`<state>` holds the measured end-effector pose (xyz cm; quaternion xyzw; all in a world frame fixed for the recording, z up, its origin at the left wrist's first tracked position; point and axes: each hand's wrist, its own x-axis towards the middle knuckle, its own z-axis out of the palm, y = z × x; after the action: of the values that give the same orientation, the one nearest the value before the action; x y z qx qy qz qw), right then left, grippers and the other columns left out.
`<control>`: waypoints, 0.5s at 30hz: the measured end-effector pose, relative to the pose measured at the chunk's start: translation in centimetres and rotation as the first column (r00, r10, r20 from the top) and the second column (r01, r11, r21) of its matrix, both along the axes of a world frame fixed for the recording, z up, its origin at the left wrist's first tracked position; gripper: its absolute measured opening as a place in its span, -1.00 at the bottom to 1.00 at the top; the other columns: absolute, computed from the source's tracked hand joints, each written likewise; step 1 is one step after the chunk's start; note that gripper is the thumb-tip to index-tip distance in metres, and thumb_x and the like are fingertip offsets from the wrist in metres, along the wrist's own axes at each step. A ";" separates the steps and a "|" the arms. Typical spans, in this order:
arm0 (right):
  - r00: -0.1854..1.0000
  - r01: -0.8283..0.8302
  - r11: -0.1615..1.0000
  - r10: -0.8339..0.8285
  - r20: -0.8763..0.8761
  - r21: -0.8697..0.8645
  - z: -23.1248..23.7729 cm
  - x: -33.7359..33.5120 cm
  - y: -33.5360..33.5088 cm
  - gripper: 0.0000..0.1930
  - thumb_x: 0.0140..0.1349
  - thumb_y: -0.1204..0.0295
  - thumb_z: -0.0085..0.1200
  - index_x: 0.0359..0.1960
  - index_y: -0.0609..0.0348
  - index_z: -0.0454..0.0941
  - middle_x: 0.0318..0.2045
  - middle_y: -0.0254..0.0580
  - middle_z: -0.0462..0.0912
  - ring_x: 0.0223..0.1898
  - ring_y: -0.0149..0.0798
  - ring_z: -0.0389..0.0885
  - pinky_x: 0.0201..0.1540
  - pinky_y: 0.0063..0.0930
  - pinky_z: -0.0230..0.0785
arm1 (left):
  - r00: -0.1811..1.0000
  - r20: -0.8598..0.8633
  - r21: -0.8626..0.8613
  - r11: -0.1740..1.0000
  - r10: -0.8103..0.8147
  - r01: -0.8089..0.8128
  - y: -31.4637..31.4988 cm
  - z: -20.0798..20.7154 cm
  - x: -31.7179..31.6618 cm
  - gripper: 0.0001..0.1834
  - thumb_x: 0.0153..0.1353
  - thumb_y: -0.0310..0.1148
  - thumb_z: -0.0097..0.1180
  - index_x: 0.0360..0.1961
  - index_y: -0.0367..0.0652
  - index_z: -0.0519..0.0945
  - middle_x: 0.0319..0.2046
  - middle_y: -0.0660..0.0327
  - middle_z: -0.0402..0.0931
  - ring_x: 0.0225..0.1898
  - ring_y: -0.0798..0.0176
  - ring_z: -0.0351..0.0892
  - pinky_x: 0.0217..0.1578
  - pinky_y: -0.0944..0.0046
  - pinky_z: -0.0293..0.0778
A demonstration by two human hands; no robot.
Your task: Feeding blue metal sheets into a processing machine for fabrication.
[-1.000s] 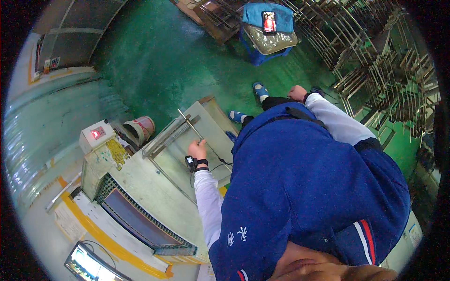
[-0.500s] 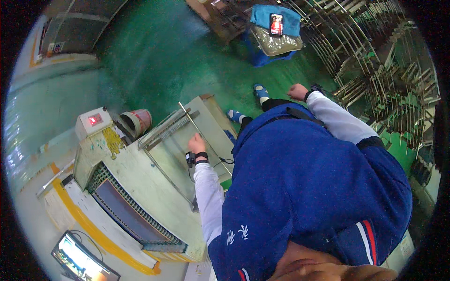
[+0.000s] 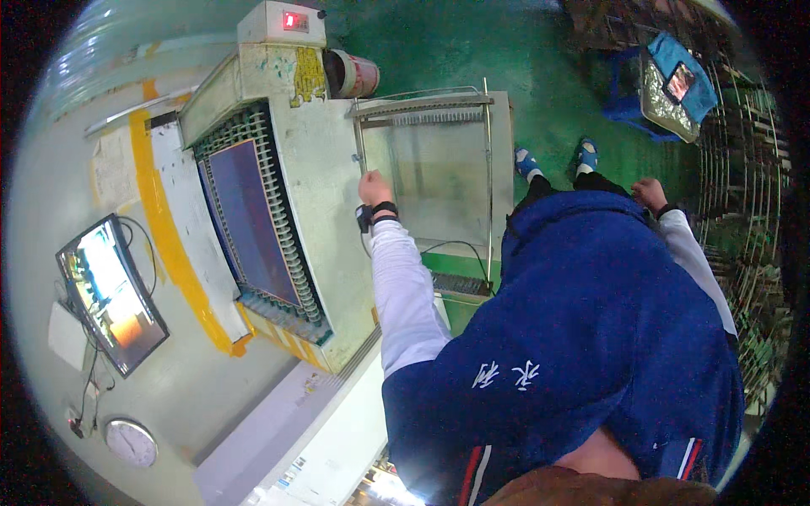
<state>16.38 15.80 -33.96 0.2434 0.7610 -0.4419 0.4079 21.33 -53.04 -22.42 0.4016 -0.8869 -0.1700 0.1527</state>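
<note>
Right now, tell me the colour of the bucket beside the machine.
Red with a white band, seen in the head view: bucket.

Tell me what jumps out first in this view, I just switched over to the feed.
A person's blue jacket fills the lower right. The left hand, wearing a black wrist strap, rests on the left rail of a metal frame on a pale machine table; the right hand hangs near wire racks at right. A lit monitor glows at far left.
</note>
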 end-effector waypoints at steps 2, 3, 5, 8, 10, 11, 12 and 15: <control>0.959 -0.248 0.964 0.259 -0.119 0.098 -1.6 -0.1 1.2 -0.78 -0.03 0.35 0.00 -0.49 0.30 0.53 -0.57 -0.13 0.57 -0.60 -0.29 0.53 -0.50 -0.40 0.35 | 0.965 0.260 0.013 1.000 -0.022 0.019 -3.5 0.1 0.2 -0.66 -0.02 -0.21 0.03 -0.41 -0.34 0.48 -0.43 -0.10 0.46 -0.35 -0.12 0.42 -0.31 0.07 0.31; 0.911 -0.322 0.937 0.345 -0.225 0.131 -0.6 -0.1 -0.5 -0.83 -0.03 0.40 0.01 -0.52 0.28 0.50 -0.61 -0.17 0.53 -0.63 -0.32 0.49 -0.54 -0.43 0.32 | 0.962 0.271 0.057 0.997 0.036 -0.053 -4.2 0.0 0.4 -0.61 -0.02 -0.20 0.05 -0.30 -0.36 0.44 -0.33 -0.11 0.44 -0.25 -0.11 0.40 -0.20 0.09 0.28; 0.840 -0.372 0.883 0.451 -0.301 0.286 -0.3 1.1 -0.3 -0.89 -0.07 0.43 0.04 -0.56 0.21 0.46 -0.66 -0.17 0.47 -0.66 -0.27 0.45 -0.57 -0.40 0.30 | 0.942 0.336 0.183 0.979 0.029 -0.095 -3.5 0.5 -1.7 -0.42 0.00 -0.19 0.09 -0.06 -0.43 0.31 -0.09 -0.12 0.34 -0.01 -0.07 0.27 0.05 0.13 0.14; 0.822 -0.374 0.901 0.431 -0.371 0.218 0.7 1.8 -1.0 -0.85 -0.08 0.44 0.01 -0.51 0.29 0.51 -0.61 -0.11 0.52 -0.58 -0.23 0.50 -0.48 -0.35 0.34 | 0.907 0.420 0.113 0.993 -0.030 -0.019 -7.1 -2.0 -1.7 -0.46 -0.01 -0.15 0.07 -0.17 -0.45 0.37 -0.13 -0.17 0.33 -0.05 -0.11 0.27 -0.02 0.08 0.18; 0.969 -0.150 0.963 0.188 -0.162 0.223 5.5 0.9 -4.5 -0.79 -0.09 0.40 0.01 -0.48 0.32 0.54 -0.59 -0.07 0.54 -0.55 -0.23 0.52 -0.45 -0.36 0.35 | 0.966 0.250 0.203 0.979 -0.072 0.020 -10.1 -4.2 -1.2 -0.55 0.00 -0.19 0.07 -0.28 -0.45 0.44 -0.25 -0.16 0.41 -0.20 -0.10 0.37 -0.18 0.06 0.27; 0.972 -0.127 0.962 0.170 -0.163 0.243 6.7 1.2 -5.0 -0.79 -0.09 0.40 0.01 -0.48 0.32 0.54 -0.59 -0.07 0.54 -0.55 -0.23 0.52 -0.45 -0.36 0.35 | 0.985 0.149 0.223 0.973 -0.086 0.052 -12.1 -6.0 -0.8 -0.57 0.00 -0.20 0.07 -0.31 -0.45 0.46 -0.29 -0.15 0.42 -0.25 -0.09 0.39 -0.22 0.06 0.29; 0.970 -0.115 0.961 0.163 -0.180 0.253 7.1 1.3 -5.1 -0.77 -0.10 0.37 0.01 -0.50 0.31 0.54 -0.60 -0.06 0.54 -0.56 -0.21 0.52 -0.45 -0.35 0.35 | 0.995 0.080 0.268 0.963 -0.062 0.038 -13.3 -7.4 -1.1 -0.58 0.00 -0.21 0.07 -0.31 -0.45 0.46 -0.31 -0.15 0.43 -0.27 -0.08 0.39 -0.22 0.07 0.29; 0.971 -0.067 0.946 0.135 -0.197 0.316 7.2 2.9 -3.8 -0.75 -0.13 0.32 0.02 -0.51 0.29 0.55 -0.61 -0.04 0.54 -0.56 -0.19 0.51 -0.45 -0.33 0.35 | 0.999 0.027 0.279 0.960 -0.036 0.027 -11.5 -9.0 -3.7 -0.58 0.00 -0.21 0.08 -0.32 -0.44 0.46 -0.34 -0.14 0.43 -0.30 -0.06 0.40 -0.23 0.09 0.31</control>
<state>19.31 12.01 -26.76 0.2148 0.8718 -0.3202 0.3021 17.58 -64.54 -31.45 0.4077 -0.8627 -0.2889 0.0777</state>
